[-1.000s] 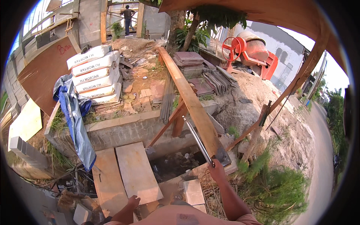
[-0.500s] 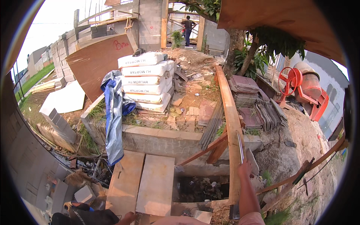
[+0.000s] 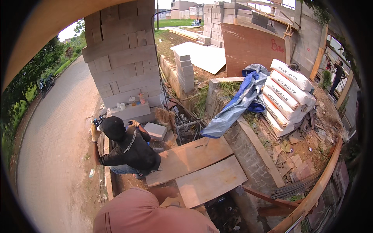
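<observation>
My left hand [image 3: 169, 192] shows in part below the two plywood boards, beside the rust-pink cloth of my clothing. Motion smears its fingers, so whether they hold anything is hidden. Nearest to it is the lower plywood board [image 3: 211, 181], with a longer board [image 3: 193, 158] lying alongside. My right hand is out of the picture. A long wooden beam [image 3: 311, 200] curves along the lower right edge. A bit of shiny metal strip [image 3: 296, 225] shows at its bottom end.
A co-worker in black [image 3: 130, 143] crouches left of the boards, both hands raised. Beyond the boards hang a blue-silver tarp [image 3: 227, 110] and stacked mortar bags [image 3: 285, 99]. An open pit [image 3: 227, 217] lies below the boards. A block wall [image 3: 122, 58] stands behind the co-worker.
The view has swung left, bringing the crouching co-worker and the paved road into sight. My right hand, earlier at the metal strip on the beam, has left the picture.
</observation>
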The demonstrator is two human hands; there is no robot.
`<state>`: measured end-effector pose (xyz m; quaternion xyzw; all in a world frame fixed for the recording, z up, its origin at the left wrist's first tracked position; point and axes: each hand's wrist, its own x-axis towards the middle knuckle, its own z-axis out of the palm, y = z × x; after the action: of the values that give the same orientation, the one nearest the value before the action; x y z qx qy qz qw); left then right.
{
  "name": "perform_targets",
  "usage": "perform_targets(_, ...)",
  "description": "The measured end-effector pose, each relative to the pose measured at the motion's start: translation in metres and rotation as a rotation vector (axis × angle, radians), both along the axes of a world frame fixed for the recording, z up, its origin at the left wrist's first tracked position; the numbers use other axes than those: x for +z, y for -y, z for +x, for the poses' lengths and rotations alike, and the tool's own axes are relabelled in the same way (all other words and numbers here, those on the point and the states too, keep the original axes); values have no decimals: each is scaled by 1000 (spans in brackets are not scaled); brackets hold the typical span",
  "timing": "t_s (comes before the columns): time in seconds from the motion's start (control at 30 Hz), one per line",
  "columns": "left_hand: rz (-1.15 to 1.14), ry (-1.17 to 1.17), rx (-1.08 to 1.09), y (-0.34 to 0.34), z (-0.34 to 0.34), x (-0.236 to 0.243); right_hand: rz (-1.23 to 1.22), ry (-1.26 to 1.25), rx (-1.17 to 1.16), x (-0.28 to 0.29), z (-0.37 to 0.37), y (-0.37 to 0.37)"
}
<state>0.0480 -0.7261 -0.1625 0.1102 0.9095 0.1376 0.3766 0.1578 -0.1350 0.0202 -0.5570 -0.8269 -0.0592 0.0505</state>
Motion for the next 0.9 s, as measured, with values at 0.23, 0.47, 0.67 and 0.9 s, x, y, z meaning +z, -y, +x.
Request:
perform_targets(0.23, 134, -104, 409, 45, 1, -13, 64, 23, 25, 23, -19, -6)
perform_targets(0.47, 54, 35, 402, 81, 89, -27, 87, 52, 57, 32, -51, 2)
perform_targets(0.67, -61, 198, 532, 138, 131, -91, 88, 46, 79, 36, -72, 4)
perform_targets(0.9, -42, 54, 298, 131, 41, -56, 82, 22, 67, 33, -77, -4)
